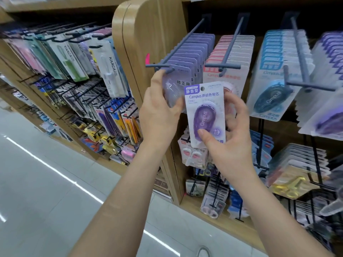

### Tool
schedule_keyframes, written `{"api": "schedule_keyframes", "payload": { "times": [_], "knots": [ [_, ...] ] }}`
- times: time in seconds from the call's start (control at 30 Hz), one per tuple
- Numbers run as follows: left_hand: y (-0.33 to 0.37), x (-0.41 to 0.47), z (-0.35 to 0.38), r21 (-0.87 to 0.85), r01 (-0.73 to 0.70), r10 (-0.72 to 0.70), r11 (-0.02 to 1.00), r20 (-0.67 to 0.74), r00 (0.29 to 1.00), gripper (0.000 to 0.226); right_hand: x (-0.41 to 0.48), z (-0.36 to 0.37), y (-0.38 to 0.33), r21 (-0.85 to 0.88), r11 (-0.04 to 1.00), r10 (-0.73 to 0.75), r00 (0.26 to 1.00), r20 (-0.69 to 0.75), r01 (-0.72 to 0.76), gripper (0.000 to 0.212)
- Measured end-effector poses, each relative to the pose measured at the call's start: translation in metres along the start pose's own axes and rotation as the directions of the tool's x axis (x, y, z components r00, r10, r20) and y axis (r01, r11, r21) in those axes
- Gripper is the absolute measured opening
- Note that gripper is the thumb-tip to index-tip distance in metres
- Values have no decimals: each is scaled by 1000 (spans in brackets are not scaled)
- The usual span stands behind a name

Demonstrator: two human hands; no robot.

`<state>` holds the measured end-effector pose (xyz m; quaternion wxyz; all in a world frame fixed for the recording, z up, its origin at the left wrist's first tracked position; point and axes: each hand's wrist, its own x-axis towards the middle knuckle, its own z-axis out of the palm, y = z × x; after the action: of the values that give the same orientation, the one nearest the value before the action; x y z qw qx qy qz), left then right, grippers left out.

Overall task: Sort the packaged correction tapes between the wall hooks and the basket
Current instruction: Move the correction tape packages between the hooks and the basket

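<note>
Pinching an upright purple pack [205,112], right hand [228,138] sits just below-right of hook tip [157,66]; left hand [159,112] grips hung pack [179,80].

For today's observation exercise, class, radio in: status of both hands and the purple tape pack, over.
Left hand grips front hanging pack at the hook end. Right hand holds purple tape pack, upright. In the way: left fingers at hook tip.

Left hand [159,115], right hand [232,143] — fingers [238,108] curled
</note>
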<state>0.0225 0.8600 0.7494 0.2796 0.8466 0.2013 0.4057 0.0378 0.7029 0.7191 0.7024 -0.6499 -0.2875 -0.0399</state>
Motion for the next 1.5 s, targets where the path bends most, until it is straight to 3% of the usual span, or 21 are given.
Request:
{"api": "schedule_keyframes", "payload": {
  "times": [0.07, 0.2, 0.4, 0.5, 0.57, 0.67, 0.77, 0.87, 0.97, 1.13, 1.23, 1.5],
  "knots": [
    [-3, 10, 7, 32, 0, 0, 999, 2, 1000, 65, 1, -3, -2, 83, 995, 54, 998, -37, -51, 77],
    [-4, 29, 22, 34, -6, 6, 999, 12, 1000, 66, 3, -10, 1, 149, 979, 160, 981, -110, -143, 55],
    [-2, 30, 30, -26, 1, 0, 1000, 29, 1000, 59, 7, -15, 3, 190, 967, 184, 982, -45, -172, 33],
    [0, 15, 22, -153, 39, -35, 987, 27, 999, 49, 5, -13, -2, 256, 933, 254, 966, 34, -254, 28],
    [4, 4, 17, -347, 122, -99, 930, 83, 992, 34, 4, -12, -2, 256, 927, 269, 962, 54, -273, 25],
    [19, -10, 8, -617, 251, -104, 746, 265, 959, 22, 5, -12, 1, 209, 945, 248, 967, 51, -254, 23],
    [33, -16, -1, -664, 301, -87, 685, 335, 938, 5, 2, -18, 6, 137, 957, 246, 965, 89, -256, 27],
    [38, -19, -8, -682, 295, -51, 669, 354, 934, 12, -2, -28, 6, 66, 960, 264, 959, 105, -272, 31],
    [42, -22, -11, -709, 261, 55, 655, 389, 919, 14, -10, -39, 1, -110, 958, 271, 962, 36, -266, 33],
    [70, -42, 5, -735, 303, 183, 606, 499, 847, 6, -33, -54, -25, 71, 954, 294, 955, -50, -290, 32],
    [93, -56, 21, -752, 307, 277, 583, 540, 795, 11, -50, -70, -35, 118, 950, 307, 931, -195, -289, 32],
    [164, -77, 51, -776, 315, 333, 546, 547, 768, 17, -78, -114, -48, 17, 963, 239, 826, -510, -269, 34]
  ]
}}
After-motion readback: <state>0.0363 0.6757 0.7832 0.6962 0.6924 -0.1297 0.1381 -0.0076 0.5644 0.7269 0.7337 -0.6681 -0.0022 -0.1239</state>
